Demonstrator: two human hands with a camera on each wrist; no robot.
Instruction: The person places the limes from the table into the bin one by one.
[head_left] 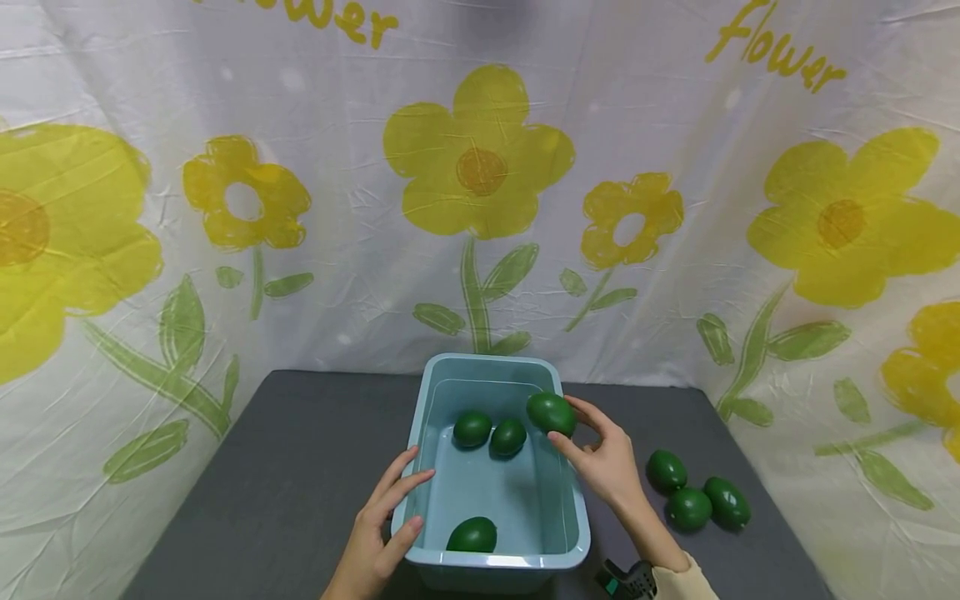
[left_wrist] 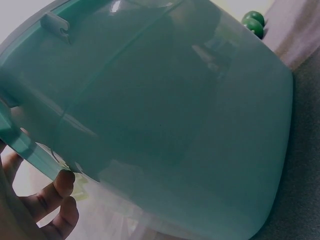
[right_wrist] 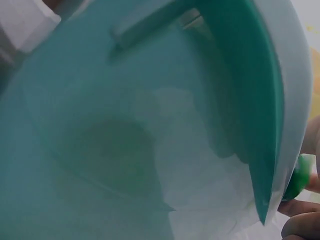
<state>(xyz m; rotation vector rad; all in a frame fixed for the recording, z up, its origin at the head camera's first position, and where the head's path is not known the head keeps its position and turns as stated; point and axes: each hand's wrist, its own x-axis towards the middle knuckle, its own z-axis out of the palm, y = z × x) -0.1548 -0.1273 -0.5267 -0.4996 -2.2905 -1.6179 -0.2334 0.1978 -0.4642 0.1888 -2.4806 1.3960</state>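
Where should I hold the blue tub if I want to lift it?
Probably by the rim, near the middle of each long side, one hand coming from the left, one from the right. It sticks out around the tub, so fingers could hook underneath. The left hand touches it; the right hand holds a green fruit, so set that down first.

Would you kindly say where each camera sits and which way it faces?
Head: worn on head, facing forward and down at basin; left grip, right grip show.
Left wrist: worn there, facing the basin's outer wall; left fingers show.
Right wrist: worn there, facing an outer wall; right fingers show.
Head and right wrist share the held fruit.
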